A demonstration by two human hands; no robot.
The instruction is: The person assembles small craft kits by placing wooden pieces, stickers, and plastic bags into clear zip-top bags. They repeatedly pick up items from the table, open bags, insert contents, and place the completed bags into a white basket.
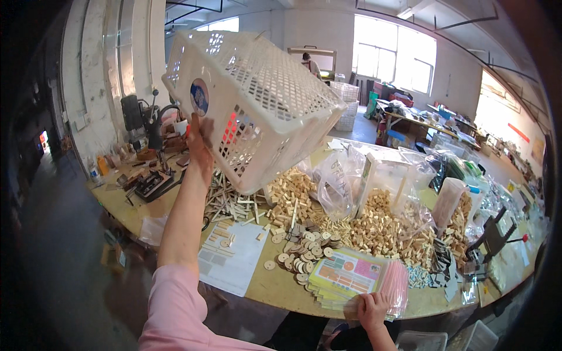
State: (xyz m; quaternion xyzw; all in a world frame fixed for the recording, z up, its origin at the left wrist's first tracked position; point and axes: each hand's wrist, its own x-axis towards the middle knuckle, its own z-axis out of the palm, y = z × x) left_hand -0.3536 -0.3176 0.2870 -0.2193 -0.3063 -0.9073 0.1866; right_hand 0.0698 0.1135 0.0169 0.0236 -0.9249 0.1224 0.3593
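Observation:
My left hand [200, 143] grips a white plastic basket [272, 128] by its near left side, thumb up beside a round sticker. The basket is held up and tilted above the table, its lattice bottom facing up and away; its inside is mostly hidden. At the table's front edge, my right hand [373, 310] rests with fingers curled on a stack of printed sheets [345, 275]. Pink striped edges [396, 284] fan out at the stack's right. Round wooden discs [307, 251] lie just left of the sheets.
Wooden sticks [231, 196] and small wooden blocks [380, 219] lie in heaps across the table. A white sheet [231, 269] with wooden pieces is at the left front. Clear plastic bags [333, 181] stand behind. A black hand press [492, 237] is at right. A person [311, 64] is far back.

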